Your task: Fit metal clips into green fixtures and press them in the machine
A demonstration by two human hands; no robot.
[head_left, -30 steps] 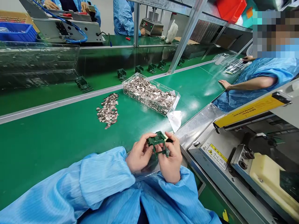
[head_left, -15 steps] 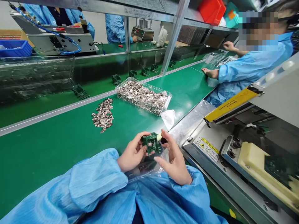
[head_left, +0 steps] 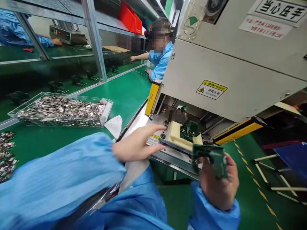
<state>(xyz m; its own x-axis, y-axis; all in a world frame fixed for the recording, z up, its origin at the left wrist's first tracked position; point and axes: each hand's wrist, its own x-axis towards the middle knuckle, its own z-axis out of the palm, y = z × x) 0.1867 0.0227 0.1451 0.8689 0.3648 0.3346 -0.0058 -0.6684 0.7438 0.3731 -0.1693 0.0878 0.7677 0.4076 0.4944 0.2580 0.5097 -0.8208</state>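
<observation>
My right hand point(head_left: 220, 188) grips a dark green plastic frame-like part point(head_left: 211, 158), raised in front of the press and slightly blurred. My left hand point(head_left: 139, 143) is open, thumb and fingers apart with nothing between them, near the left end of the press bed. A cream-coloured fixture block point(head_left: 174, 135) lies on that bed, and a second green plastic part point(head_left: 190, 130) is seated on it. The grey press housing point(head_left: 187, 70) stands above the fixture.
A clear tray point(head_left: 106, 111) full of small metal pieces stands on the green bench point(head_left: 127, 91), beside a white scrap point(head_left: 114, 126). A heap of metal pieces point(head_left: 6, 150) lies at left. Yellow guard bars point(head_left: 152, 99) flank the press opening. A co-worker point(head_left: 159, 60) sits beyond.
The view has swung right to the press. The green part has passed from my left hand to my right, which has moved right with it. My left hand has let go and opened.
</observation>
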